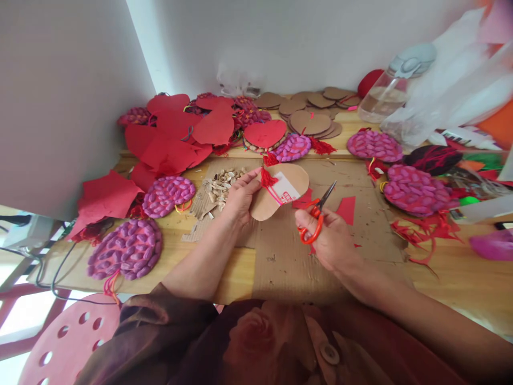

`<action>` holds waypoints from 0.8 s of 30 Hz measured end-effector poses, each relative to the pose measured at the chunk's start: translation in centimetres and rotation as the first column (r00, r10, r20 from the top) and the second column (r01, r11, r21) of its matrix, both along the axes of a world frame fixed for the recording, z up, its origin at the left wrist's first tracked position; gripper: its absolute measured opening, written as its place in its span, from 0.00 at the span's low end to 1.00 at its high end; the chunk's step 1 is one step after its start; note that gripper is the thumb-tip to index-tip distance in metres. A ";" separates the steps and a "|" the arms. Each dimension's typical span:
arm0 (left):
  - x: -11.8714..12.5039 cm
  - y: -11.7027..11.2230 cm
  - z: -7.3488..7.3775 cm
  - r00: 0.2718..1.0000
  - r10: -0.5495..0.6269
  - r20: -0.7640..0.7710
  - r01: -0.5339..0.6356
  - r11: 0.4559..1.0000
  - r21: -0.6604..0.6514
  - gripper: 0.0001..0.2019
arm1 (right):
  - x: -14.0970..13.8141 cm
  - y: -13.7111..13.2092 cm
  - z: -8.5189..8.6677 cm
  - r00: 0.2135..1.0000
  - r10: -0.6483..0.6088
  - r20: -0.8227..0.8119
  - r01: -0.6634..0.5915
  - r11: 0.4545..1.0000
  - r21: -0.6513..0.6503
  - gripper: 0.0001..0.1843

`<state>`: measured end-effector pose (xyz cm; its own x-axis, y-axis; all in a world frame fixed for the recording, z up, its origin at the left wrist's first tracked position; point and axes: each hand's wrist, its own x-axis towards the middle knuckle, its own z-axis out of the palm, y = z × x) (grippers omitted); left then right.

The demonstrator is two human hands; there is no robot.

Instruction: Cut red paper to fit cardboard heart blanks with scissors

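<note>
My left hand (244, 195) grips the left edge of a heart-shaped piece of brown cardboard (264, 209). A red tassel (267, 178) with pink cord lies across the cardboard, over a white printed patch (287, 186). My right hand (331, 238) has its fingers in the orange handles of a pair of scissors (315, 219), whose dark blades point up and away, slightly parted. The scissors are apart from the cardboard heart. Beneath both hands lies a flat cardboard sheet (288, 267) with red paper scraps (347, 210) on it.
Red paper hearts (168, 128) are piled at the back left. Purple shell-covered hearts (126, 248) lie at both sides. Peanut shells (224, 187) sit left of centre. Cardboard hearts (310, 122) are stacked at the back; a water bottle (385, 96) stands at the back right, beside plastic bags.
</note>
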<state>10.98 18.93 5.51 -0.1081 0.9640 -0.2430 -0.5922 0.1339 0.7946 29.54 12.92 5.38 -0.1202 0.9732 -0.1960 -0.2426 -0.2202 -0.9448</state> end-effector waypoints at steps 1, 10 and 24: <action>0.0 0.0 0.1 0.999 -0.034 0.000 0.034 0.999 -0.028 0.17 | 0.3 0.4 0.1 0.999 -0.027 -0.023 0.026 0.999 -0.019 0.19; 0.3 -0.6 0.2 0.981 -0.175 -0.078 0.164 0.978 -0.131 0.22 | 3.0 0.8 1.3 0.909 -0.248 0.334 0.105 0.913 0.394 0.14; -0.2 -1.5 0.4 0.767 -0.612 -0.194 0.600 0.790 -0.124 0.45 | 4.8 1.5 3.9 0.748 -0.327 0.577 -0.100 0.804 0.586 0.08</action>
<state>10.80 17.38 5.87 0.4397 0.8333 -0.3352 -0.1915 0.4516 0.8714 34.29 14.45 9.24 -0.0587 0.9193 0.3890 0.4598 0.3708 -0.8069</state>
